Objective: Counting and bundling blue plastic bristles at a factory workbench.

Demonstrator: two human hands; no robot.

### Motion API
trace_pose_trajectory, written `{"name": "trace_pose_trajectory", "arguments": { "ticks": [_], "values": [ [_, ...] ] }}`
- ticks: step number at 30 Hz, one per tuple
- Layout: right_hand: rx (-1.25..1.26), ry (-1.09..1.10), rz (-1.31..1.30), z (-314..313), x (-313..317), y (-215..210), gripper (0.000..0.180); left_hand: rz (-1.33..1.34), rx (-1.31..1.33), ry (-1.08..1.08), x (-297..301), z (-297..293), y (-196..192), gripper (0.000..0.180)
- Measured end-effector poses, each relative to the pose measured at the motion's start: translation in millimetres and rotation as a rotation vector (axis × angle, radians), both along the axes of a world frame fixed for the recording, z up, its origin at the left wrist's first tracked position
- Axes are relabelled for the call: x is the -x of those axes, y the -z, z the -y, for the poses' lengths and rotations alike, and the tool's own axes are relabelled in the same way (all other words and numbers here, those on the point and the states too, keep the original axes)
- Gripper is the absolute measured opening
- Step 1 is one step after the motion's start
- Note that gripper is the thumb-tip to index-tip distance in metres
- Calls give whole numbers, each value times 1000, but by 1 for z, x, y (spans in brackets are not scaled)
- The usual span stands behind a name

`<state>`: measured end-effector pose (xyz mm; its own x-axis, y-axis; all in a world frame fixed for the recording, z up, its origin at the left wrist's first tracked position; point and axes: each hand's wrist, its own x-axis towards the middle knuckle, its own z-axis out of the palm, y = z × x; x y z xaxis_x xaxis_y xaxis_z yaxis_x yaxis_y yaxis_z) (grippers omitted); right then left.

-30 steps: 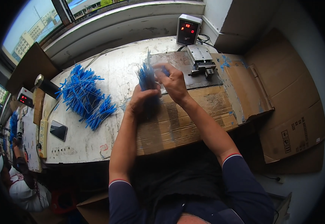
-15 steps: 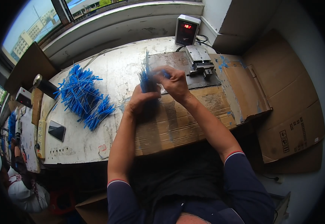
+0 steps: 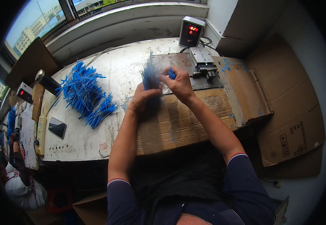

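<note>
Upright in my left hand (image 3: 144, 99) is a thick bundle of thin blue wire-like pieces (image 3: 148, 77), its pale, hair-fine ends fanning out at the top. My left fingers and thumb wrap around its lower part; motion blurs it. Just to its right, my right hand (image 3: 180, 84) is closed with its fingertips bent toward the bundle. A few short blue pieces (image 3: 172, 73) stick up from the right fist. A large loose heap of the same blue pieces (image 3: 82, 90) lies on the worn white table (image 3: 77, 146) to the left.
Behind my right hand stands a small metal fixture (image 3: 203, 62) on a metal plate, with a lit red-digit display box (image 3: 191, 32) beyond. Flattened cardboard (image 3: 196, 116) covers the near table edge. A phone (image 3: 57, 127), power strip (image 3: 41, 135) and dark cylinder (image 3: 47, 80) sit left. Another person (image 3: 22, 187) works far left.
My right hand has drawn slightly away from the bundle to the right, opening a small gap. The bundle stays in my left hand. The whole view has shifted a little.
</note>
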<state>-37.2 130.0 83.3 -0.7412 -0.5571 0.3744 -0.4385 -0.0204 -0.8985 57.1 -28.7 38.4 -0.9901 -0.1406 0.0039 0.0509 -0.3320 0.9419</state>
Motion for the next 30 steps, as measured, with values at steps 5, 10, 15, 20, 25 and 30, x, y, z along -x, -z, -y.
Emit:
{"name": "trace_pose_trajectory", "arguments": {
  "ticks": [5,10,15,20,25,30],
  "values": [
    [35,-81,52,4,3,8,13,-42,23,24,5,1,9,28],
    [-58,27,0,6,-4,8,13,-43,46,13,3,-2,5,34],
    [-58,80,22,6,-11,12,9,-25,53,24,2,0,4,37],
    [296,253,68,11,7,22,13,-56,-24,40,6,-8,0,46],
    [395,148,287,27,-23,-1,19,-39,125,16,6,1,10,49],
    [414,312,-124,29,-9,-6,15,-56,135,33,10,0,12,48]
  ]
}}
